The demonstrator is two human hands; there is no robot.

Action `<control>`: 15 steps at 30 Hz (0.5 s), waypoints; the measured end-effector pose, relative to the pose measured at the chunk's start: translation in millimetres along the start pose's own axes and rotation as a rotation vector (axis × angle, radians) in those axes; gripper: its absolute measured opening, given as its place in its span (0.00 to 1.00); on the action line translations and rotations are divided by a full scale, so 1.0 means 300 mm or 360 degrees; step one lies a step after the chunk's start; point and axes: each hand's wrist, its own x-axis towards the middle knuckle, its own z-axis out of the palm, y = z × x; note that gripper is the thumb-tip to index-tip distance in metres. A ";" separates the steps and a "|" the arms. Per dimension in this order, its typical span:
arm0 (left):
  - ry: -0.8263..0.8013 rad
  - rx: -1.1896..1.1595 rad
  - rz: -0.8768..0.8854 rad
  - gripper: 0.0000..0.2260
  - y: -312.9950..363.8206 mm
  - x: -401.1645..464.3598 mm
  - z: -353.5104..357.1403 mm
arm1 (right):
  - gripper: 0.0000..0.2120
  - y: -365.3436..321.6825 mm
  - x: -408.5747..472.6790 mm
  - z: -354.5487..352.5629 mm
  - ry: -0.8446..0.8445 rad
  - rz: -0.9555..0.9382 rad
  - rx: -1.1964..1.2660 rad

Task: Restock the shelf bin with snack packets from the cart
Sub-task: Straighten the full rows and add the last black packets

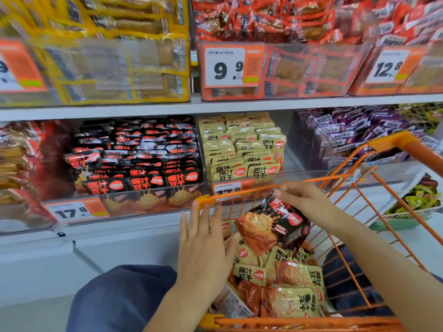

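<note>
Your right hand (302, 200) pinches only the top edge of the black packets (275, 226) above the cart (388, 188), left hand (203, 250) spread alongside, so they could slip before reaching the black-packet bin (153, 200).

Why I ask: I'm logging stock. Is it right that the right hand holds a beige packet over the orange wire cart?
Not quite: the head view shows the right hand holding a black-and-red foil snack packet, not beige, over the orange wire cart.
</note>
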 end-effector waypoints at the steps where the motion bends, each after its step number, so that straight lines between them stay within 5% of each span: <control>1: 0.0052 -0.0064 0.0069 0.28 -0.003 -0.003 -0.004 | 0.15 -0.024 0.008 0.019 -0.0034 -0.0035 -0.0011; 4: 0.0203 -0.0349 0.0211 0.28 -0.004 -0.019 -0.034 | 0.13 -0.102 0.036 0.092 -0.0158 -0.0138 -0.0068; 7: 0.0010 -0.0842 0.0056 0.31 -0.015 -0.011 -0.095 | 0.11 -0.162 0.064 0.180 -0.0338 -0.0280 -0.0064; 10: -0.0052 -0.1254 -0.0114 0.20 -0.086 0.005 -0.160 | 0.11 -0.224 0.113 0.282 -0.0450 -0.0410 0.0009; 13: 0.0347 -0.1349 -0.0237 0.10 -0.228 0.013 -0.249 | 0.16 -0.292 0.184 0.371 -0.0207 -0.0460 0.0150; 15: 0.0643 -0.1472 -0.0366 0.02 -0.340 0.027 -0.322 | 0.13 -0.302 0.249 0.433 0.0071 -0.0525 -0.0182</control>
